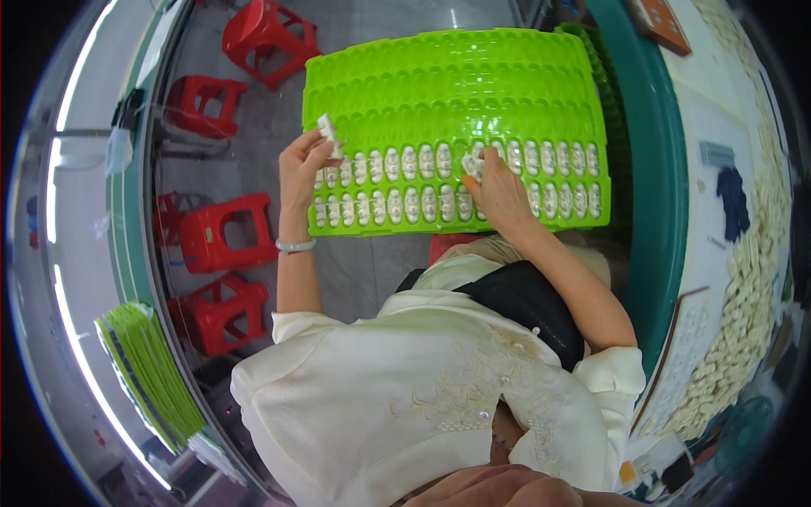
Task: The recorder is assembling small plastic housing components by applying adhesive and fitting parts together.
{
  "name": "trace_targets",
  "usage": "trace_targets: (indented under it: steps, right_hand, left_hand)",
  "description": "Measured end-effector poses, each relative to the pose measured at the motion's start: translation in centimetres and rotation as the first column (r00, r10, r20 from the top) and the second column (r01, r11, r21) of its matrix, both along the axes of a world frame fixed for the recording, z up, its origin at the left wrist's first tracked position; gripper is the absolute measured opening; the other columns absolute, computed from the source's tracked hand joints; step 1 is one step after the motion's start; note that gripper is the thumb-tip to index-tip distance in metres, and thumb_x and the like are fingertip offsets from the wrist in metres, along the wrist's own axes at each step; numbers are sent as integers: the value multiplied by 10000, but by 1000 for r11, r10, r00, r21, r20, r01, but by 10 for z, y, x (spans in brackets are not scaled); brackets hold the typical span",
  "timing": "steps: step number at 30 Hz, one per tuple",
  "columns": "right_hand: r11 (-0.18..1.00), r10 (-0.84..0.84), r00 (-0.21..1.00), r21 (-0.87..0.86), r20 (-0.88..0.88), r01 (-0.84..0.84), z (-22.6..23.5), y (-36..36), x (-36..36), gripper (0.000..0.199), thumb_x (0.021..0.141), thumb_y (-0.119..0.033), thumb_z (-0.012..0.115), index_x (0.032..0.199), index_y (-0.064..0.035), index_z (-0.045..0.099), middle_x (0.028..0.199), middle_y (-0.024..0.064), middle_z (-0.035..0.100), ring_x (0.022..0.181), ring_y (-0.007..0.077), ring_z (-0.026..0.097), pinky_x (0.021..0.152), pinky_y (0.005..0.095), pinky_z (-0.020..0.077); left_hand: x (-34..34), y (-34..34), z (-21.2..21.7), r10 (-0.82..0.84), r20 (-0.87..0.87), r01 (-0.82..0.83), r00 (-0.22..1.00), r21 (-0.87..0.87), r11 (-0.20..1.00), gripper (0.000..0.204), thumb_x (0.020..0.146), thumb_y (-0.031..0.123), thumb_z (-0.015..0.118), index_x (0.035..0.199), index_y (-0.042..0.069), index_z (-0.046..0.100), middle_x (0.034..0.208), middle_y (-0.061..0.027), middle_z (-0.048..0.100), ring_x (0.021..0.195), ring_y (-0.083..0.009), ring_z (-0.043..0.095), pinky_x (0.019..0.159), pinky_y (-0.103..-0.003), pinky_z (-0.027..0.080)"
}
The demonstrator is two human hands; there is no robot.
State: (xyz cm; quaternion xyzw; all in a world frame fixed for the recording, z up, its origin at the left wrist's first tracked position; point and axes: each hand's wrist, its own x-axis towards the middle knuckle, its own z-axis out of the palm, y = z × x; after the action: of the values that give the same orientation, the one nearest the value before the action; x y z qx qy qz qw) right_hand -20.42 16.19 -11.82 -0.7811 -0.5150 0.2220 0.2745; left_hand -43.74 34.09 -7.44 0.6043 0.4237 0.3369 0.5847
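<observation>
A bright green plastic tray [456, 93] with rows of oval slots lies in front of me. Small white oblong pieces [394, 205] fill most of the two nearest rows; the farther rows show bare green. Above the tray's left edge, my left hand [306, 162] pinches a white piece [328, 133] held upright. My right hand [504, 196] is over the middle of the filled rows, fingers closed around small white pieces [475, 164], partly hidden by the hand. Something orange [470, 182] shows at its thumb tip.
Red stools [226, 232] stand on the grey floor at left. Stacked green trays [148, 372] sit at lower left. On the right, a table with a green edge [663, 220] carries a large heap of white pieces [735, 329], a dark blue cloth [732, 203] and a brown box [659, 24].
</observation>
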Motion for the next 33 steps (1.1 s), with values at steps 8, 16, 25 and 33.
trace_targets:
  steps: [8, 16, 25, 33]
  right_hand:
    - [985, 101, 969, -162, 226, -65, -19, 37, -15, 340, 799, -217, 626, 944, 17, 425, 721, 211, 593, 639, 371, 605, 535, 429, 484]
    - [983, -32, 999, -182, -12, 29, 13, -44, 19, 281, 792, -189, 653, 959, -11, 515, 614, 137, 582, 526, 273, 576, 483, 362, 430]
    - [989, -136, 975, -85, -175, 123, 156, -130, -2, 546, 675, -13, 711, 1171, -57, 485, 776, 77, 590, 586, 154, 516, 533, 262, 443]
    - [870, -441, 890, 298, 117, 392, 259, -164, -60, 302, 675, -226, 636, 892, -22, 585, 703, 99, 580, 581, 181, 519, 483, 285, 394]
  left_hand:
    - [-74, 38, -37, 349, -548, -186, 760, 331, 925, 314, 709, 181, 644, 947, -23, 639, 752, -103, 665, 718, -155, 645, 647, -282, 497]
    - [-37, 45, -46, 268, -824, 57, 499, 340, 939, 316, 674, 227, 640, 891, -2, 652, 747, -143, 647, 720, -315, 628, 686, -373, 489]
    - [-42, 72, -71, 374, -870, 250, 321, 459, 852, 352, 702, 346, 661, 836, 22, 631, 824, -193, 631, 802, -377, 608, 703, -451, 474]
    - [-10, 85, -68, 393, -891, 381, 226, 452, 807, 318, 684, 327, 690, 810, 35, 674, 821, -172, 652, 796, -348, 624, 707, -428, 487]
